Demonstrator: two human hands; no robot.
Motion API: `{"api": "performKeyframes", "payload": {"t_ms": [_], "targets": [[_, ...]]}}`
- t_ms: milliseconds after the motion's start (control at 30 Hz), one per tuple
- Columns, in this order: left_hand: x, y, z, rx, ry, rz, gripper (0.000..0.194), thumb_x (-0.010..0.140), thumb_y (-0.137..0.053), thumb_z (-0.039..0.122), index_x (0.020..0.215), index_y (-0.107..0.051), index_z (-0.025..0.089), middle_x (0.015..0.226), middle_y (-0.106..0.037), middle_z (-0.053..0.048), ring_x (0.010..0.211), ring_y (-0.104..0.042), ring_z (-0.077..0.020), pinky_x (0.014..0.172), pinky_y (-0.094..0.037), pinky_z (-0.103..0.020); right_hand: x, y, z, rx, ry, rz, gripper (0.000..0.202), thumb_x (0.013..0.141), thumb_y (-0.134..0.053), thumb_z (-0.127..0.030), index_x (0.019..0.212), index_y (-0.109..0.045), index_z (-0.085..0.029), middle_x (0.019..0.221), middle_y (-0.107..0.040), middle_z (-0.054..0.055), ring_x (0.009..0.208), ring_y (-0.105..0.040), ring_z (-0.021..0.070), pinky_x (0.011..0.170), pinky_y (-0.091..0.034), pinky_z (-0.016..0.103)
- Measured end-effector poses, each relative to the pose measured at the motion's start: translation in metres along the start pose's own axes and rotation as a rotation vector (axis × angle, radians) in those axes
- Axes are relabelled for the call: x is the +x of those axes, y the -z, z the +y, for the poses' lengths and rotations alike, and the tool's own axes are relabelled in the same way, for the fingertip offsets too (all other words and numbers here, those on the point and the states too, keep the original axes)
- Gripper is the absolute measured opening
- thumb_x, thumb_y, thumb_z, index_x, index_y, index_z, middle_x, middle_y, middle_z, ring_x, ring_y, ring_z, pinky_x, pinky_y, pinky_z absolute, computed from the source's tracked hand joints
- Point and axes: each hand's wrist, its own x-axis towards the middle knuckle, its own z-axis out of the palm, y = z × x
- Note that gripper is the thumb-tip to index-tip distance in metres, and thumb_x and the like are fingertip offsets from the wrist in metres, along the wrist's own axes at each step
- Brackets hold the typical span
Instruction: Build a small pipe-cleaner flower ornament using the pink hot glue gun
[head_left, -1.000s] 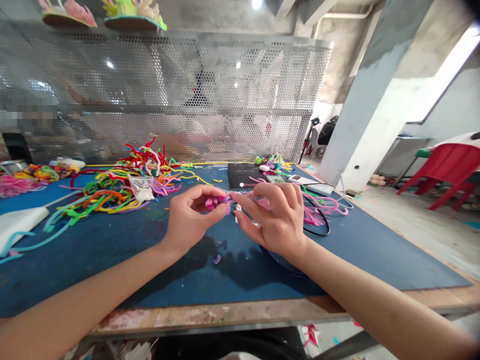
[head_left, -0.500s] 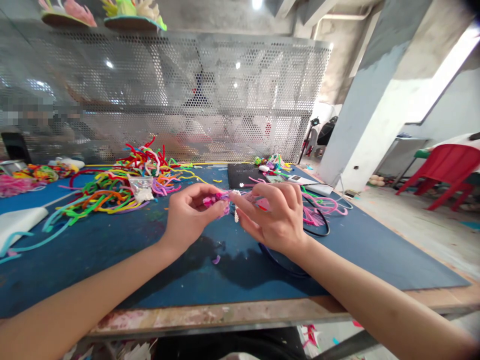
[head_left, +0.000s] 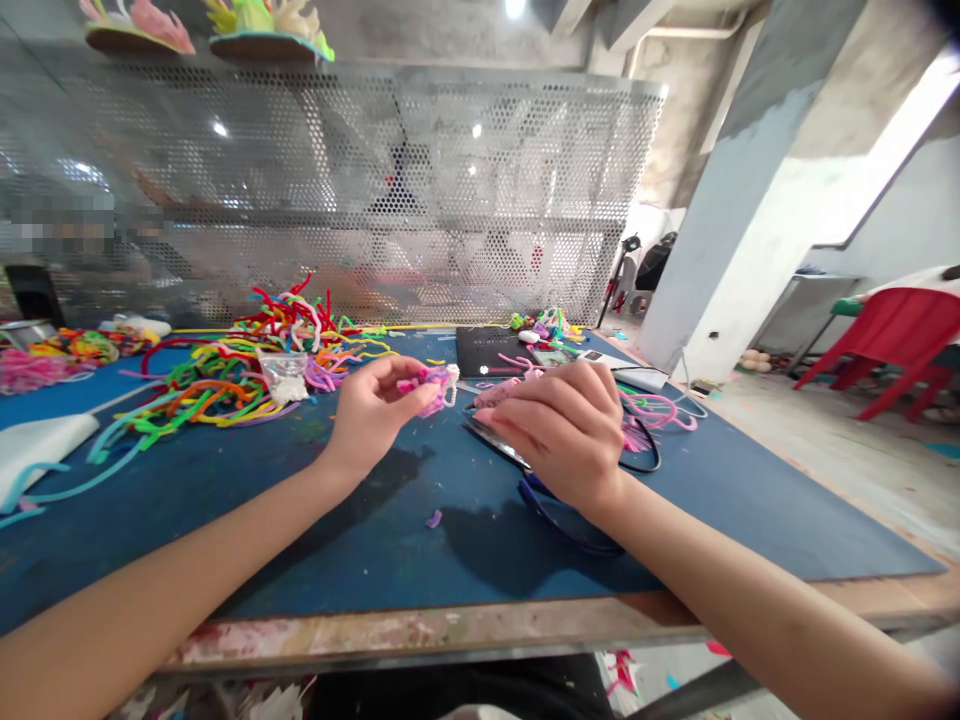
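My left hand [head_left: 367,415] pinches a small purple and pink fuzzy pipe-cleaner piece [head_left: 424,390] between thumb and fingers. A loop of white beads [head_left: 452,385] hangs at its right end. To the right, my right hand [head_left: 566,425] is closed around a pink tool with a dark tip, which looks like a hot glue gun [head_left: 499,393]. Most of its body is hidden by my fingers. Its tip points left, a short gap from the beads. Below that hand lie scissors [head_left: 499,445] with blue handles, partly covered. A purple scrap [head_left: 433,519] rests on the blue mat [head_left: 360,560].
Tangled coloured pipe cleaners [head_left: 202,390] and a clear bag of white bits [head_left: 286,378] lie at the left. A black box [head_left: 487,350] and a black cable [head_left: 654,455] are behind and right. A perforated metal screen [head_left: 375,200] borders the back; a red chair [head_left: 892,340] stands right.
My hands have moved apart. The left drew slightly left with the fuzzy piece; the right let go of the beads and closed on the pink glue gun. The scissors show more.
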Motion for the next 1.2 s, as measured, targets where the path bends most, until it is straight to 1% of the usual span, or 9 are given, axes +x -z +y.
{"api": "performKeyframes", "payload": {"t_ms": [100, 267, 433, 567, 667, 767, 900, 1000, 1200], "targets": [[-0.004, 0.0, -0.001, 0.19, -0.17, -0.043, 0.02, 0.063, -0.075, 0.021, 0.078, -0.064, 0.016, 0.071, -0.065, 0.001, 0.063, -0.06, -0.0099, 0.059, -0.051, -0.019, 0.001, 0.0, 0.002, 0.086, 0.007, -0.024, 0.005, 0.079, -0.069, -0.025, 0.075, -0.065, -0.024, 0.073, -0.07, -0.003, 0.07, -0.058, 0.0128, 0.065, -0.041, 0.029], [-0.011, -0.003, 0.001, 0.196, -0.213, -0.096, 0.019, 0.066, -0.074, 0.023, 0.08, -0.064, 0.016, 0.076, -0.067, -0.001, 0.067, -0.062, -0.0116, 0.062, -0.052, -0.02, 0.001, -0.001, 0.002, 0.247, -0.028, -0.144, 0.004, 0.085, -0.06, -0.017, 0.083, -0.064, -0.016, 0.077, -0.069, 0.004, 0.068, -0.059, 0.0126, 0.066, -0.044, 0.027], [-0.01, -0.001, -0.002, 0.189, -0.234, -0.121, 0.019, 0.067, -0.075, 0.022, 0.081, -0.063, 0.016, 0.079, -0.068, -0.001, 0.069, -0.063, -0.0116, 0.063, -0.051, -0.02, 0.003, 0.0, 0.0, 0.257, -0.055, -0.263, 0.022, 0.091, -0.048, -0.019, 0.071, -0.057, -0.015, 0.069, -0.06, 0.007, 0.067, -0.051, 0.0147, 0.063, -0.041, 0.027], [-0.01, 0.0, -0.003, 0.182, -0.27, -0.163, 0.018, 0.068, -0.073, 0.02, 0.082, -0.063, 0.016, 0.083, -0.069, -0.002, 0.072, -0.063, -0.0119, 0.063, -0.05, -0.02, 0.001, 0.0, 0.0, 0.248, -0.063, -0.263, 0.035, 0.091, -0.048, -0.022, 0.057, -0.043, -0.019, 0.054, -0.047, 0.0, 0.055, -0.041, 0.0123, 0.056, -0.034, 0.026], [-0.01, -0.001, -0.002, 0.16, -0.291, -0.186, 0.017, 0.069, -0.072, 0.018, 0.083, -0.062, 0.016, 0.087, -0.07, -0.003, 0.078, -0.065, -0.0128, 0.068, -0.051, -0.021, 0.0, 0.001, 0.0, 0.261, -0.071, -0.26, 0.039, 0.09, -0.049, -0.022, 0.054, -0.034, -0.02, 0.05, -0.04, -0.002, 0.052, -0.036, 0.0115, 0.054, -0.031, 0.027], [-0.011, -0.004, 0.001, 0.097, -0.269, -0.211, 0.017, 0.071, -0.071, 0.019, 0.084, -0.061, 0.016, 0.092, -0.071, -0.005, 0.083, -0.066, -0.0144, 0.072, -0.053, -0.023, 0.0, 0.001, -0.003, 0.275, -0.133, -0.259, 0.031, 0.092, -0.042, -0.02, 0.062, -0.039, -0.02, 0.059, -0.044, 0.001, 0.06, -0.041, 0.014, 0.059, -0.036, 0.028], [-0.013, -0.005, 0.003, 0.045, -0.224, -0.249, 0.016, 0.073, -0.07, 0.022, 0.084, -0.06, 0.016, 0.096, -0.072, -0.006, 0.086, -0.067, -0.0158, 0.07, -0.055, -0.024, 0.0, -0.001, -0.007, 0.372, -0.24, -0.243, 0.007, 0.09, -0.042, -0.014, 0.093, -0.047, -0.016, 0.092, -0.053, 0.011, 0.086, -0.05, 0.0183, 0.074, -0.045, 0.033], [-0.014, -0.002, 0.002, 0.032, -0.219, -0.315, 0.012, 0.076, -0.067, 0.02, 0.086, -0.061, 0.017, 0.1, -0.071, -0.006, 0.088, -0.067, -0.0153, 0.07, -0.054, -0.023, -0.004, -0.005, -0.008, 0.468, -0.314, -0.233, 0.025, 0.086, -0.052, -0.014, 0.109, -0.045, -0.018, 0.105, -0.054, 0.01, 0.09, -0.054, 0.0166, 0.078, -0.048, 0.033], [-0.016, 0.0, 0.001, 0.093, -0.24, -0.37, 0.012, 0.077, -0.065, 0.016, 0.088, -0.062, 0.018, 0.103, -0.07, -0.005, 0.089, -0.066, -0.0144, 0.074, -0.053, -0.023, -0.011, -0.011, -0.01, 0.657, -0.371, -0.156, 0.041, 0.076, -0.064, -0.009, 0.11, -0.046, -0.024, 0.098, -0.063, 0.003, 0.09, -0.062, 0.0141, 0.081, -0.051, 0.03]]}}
